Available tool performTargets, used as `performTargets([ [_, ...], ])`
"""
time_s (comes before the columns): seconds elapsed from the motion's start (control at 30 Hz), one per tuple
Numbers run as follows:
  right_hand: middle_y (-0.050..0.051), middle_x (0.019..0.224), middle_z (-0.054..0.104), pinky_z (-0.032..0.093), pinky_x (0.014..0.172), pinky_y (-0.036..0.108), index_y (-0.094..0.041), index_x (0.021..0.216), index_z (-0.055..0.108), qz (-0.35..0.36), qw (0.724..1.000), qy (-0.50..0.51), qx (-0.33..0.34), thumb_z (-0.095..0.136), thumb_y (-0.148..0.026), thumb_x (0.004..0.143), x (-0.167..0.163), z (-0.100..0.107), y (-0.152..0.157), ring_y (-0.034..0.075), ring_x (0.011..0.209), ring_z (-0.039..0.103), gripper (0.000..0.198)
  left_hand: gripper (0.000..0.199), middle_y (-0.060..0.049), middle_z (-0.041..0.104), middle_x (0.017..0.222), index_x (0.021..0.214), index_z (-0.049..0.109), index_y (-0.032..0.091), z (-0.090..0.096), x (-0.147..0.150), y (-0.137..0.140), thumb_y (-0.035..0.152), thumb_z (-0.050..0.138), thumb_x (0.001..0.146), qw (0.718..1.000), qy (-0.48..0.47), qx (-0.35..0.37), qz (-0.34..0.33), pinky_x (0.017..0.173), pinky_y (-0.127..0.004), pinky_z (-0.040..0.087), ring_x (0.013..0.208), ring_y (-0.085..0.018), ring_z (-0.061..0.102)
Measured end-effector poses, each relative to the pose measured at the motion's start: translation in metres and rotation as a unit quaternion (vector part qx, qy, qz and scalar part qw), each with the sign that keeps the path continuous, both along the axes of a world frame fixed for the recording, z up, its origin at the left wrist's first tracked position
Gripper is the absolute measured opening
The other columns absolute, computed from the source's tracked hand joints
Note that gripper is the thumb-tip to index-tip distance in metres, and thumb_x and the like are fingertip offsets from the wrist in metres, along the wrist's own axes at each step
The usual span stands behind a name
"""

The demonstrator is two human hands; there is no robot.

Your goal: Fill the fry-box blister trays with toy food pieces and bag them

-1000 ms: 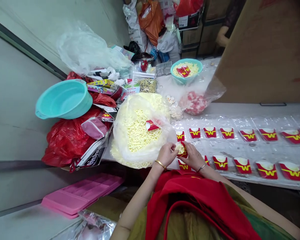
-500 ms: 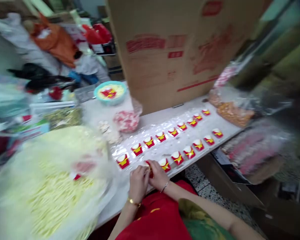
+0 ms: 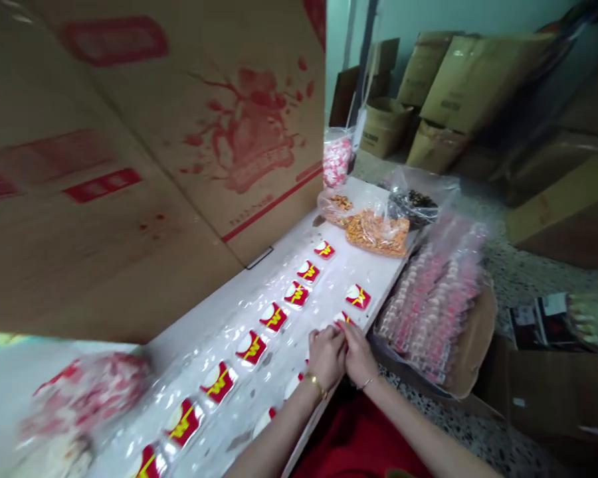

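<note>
Both hands have shifted along the table (image 3: 346, 269) since the earlier frames, and they now work at the far end of the near row. Just beyond my fingertips, at the table's front edge, lies a red packet (image 3: 345, 318), partly hidden by my fingers. My left hand (image 3: 327, 357) is bent beside it, and my right hand (image 3: 360, 357) presses up against the left, fingers curled in together. Whether they pinch anything between them I cannot tell, as the knuckles cover the spot.

One more packet (image 3: 359, 297) with a yellow zigzag lies a little past my hands, clear of both. Other packets of the near row peek out beside my left forearm. Across from them the far row (image 3: 274, 317) runs along the table, well apart from my fingers. Behind it stands a big carton (image 3: 179, 166) with red print. At the table's far end sit a bag of orange bits (image 3: 377, 232), a dark bag (image 3: 416, 206) and a tub of pink pieces (image 3: 337, 159). To my right, below the table, wrapped pink and pale strips (image 3: 431, 305) fill a box.
</note>
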State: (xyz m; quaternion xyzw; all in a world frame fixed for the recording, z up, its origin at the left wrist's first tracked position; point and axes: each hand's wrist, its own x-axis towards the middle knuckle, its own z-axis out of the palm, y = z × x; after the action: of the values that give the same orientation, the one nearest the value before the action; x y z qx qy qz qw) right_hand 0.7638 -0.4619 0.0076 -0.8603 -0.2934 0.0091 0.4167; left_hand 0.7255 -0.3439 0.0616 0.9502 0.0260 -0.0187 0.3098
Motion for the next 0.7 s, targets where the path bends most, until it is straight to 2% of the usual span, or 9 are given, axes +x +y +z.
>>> performTargets([
  [0.07,0.013,0.118,0.054,0.044,0.096,0.051,-0.02,0.135,0.04,-0.033,0.999,-0.011,-0.027,0.042,-0.008,0.08,0.076,-0.007,-0.037,0.028,0.111,0.05,0.056,0.023,-0.004,0.063,0.094,0.09,0.067,0.024,-0.013,0.085,-0.026,0.023,0.044,0.09,0.998,-0.007,-0.014,-0.063,0.087,-0.036,0.033,0.093,-0.018,0.056],
  [0.17,0.014,0.123,0.048,0.042,0.099,0.05,-0.017,0.138,0.035,-0.066,0.995,-0.026,-0.071,0.046,-0.009,0.077,0.174,-0.024,-0.08,0.028,0.117,0.045,0.063,0.023,-0.004,0.062,0.093,0.086,0.067,0.022,-0.042,0.193,-0.061,0.028,0.045,0.091,0.996,0.01,-0.017,-0.09,0.084,-0.032,0.034,0.093,-0.017,0.056],
  [0.23,0.015,0.123,0.046,0.041,0.099,0.05,-0.015,0.138,0.035,-0.075,0.991,-0.03,-0.103,0.048,-0.011,0.077,0.222,-0.039,-0.099,0.03,0.117,0.043,0.063,0.022,-0.004,0.061,0.095,0.091,0.067,0.022,-0.066,0.243,-0.078,0.027,0.045,0.091,0.996,0.031,-0.009,-0.078,0.084,-0.031,0.034,0.095,-0.017,0.055],
  [0.3,0.014,0.118,0.049,0.042,0.096,0.05,-0.016,0.134,0.042,-0.069,0.987,-0.028,-0.14,0.05,-0.013,0.078,0.254,-0.056,-0.111,0.031,0.112,0.045,0.056,0.023,-0.005,0.062,0.094,0.095,0.066,0.022,-0.09,0.275,-0.09,0.024,0.044,0.091,0.996,0.057,0.004,-0.066,0.083,-0.032,0.034,0.094,-0.017,0.056],
  [0.4,0.013,0.111,0.052,0.047,0.087,0.046,-0.021,0.125,0.054,-0.048,0.98,-0.02,-0.193,0.054,-0.017,0.081,0.276,-0.078,-0.121,0.031,0.104,0.047,0.044,0.024,-0.005,0.062,0.09,0.091,0.067,0.02,-0.118,0.294,-0.1,0.02,0.043,0.089,0.993,0.096,0.025,-0.062,0.083,-0.035,0.033,0.088,-0.018,0.057],
  [0.5,0.012,0.105,0.053,0.047,0.08,0.042,-0.026,0.121,0.059,-0.039,0.972,-0.017,-0.232,0.057,-0.022,0.083,0.283,-0.093,-0.125,0.031,0.1,0.047,0.038,0.024,-0.006,0.062,0.09,0.088,0.067,0.02,-0.131,0.298,-0.1,0.022,0.043,0.09,0.991,0.111,0.042,-0.07,0.088,-0.04,0.03,0.087,-0.019,0.057],
  [0.6,0.012,0.096,0.056,0.046,0.079,0.041,-0.025,0.118,0.061,-0.04,0.965,-0.015,-0.258,0.057,-0.025,0.086,0.289,-0.097,-0.129,0.03,0.096,0.049,0.032,0.025,-0.007,0.062,0.093,0.09,0.067,0.02,-0.13,0.297,-0.096,0.022,0.042,0.091,0.99,0.109,0.047,-0.079,0.092,-0.042,0.028,0.092,-0.021,0.056],
  [0.7,0.011,0.09,0.058,0.046,0.079,0.04,-0.021,0.109,0.064,-0.034,0.967,-0.007,-0.254,0.056,-0.027,0.088,0.29,-0.089,-0.13,0.027,0.091,0.052,0.023,0.024,-0.007,0.061,0.103,0.101,0.064,0.022,-0.116,0.279,-0.09,0.02,0.044,0.09,0.993,0.09,0.045,-0.059,0.096,-0.044,0.027,0.1,-0.022,0.053],
])
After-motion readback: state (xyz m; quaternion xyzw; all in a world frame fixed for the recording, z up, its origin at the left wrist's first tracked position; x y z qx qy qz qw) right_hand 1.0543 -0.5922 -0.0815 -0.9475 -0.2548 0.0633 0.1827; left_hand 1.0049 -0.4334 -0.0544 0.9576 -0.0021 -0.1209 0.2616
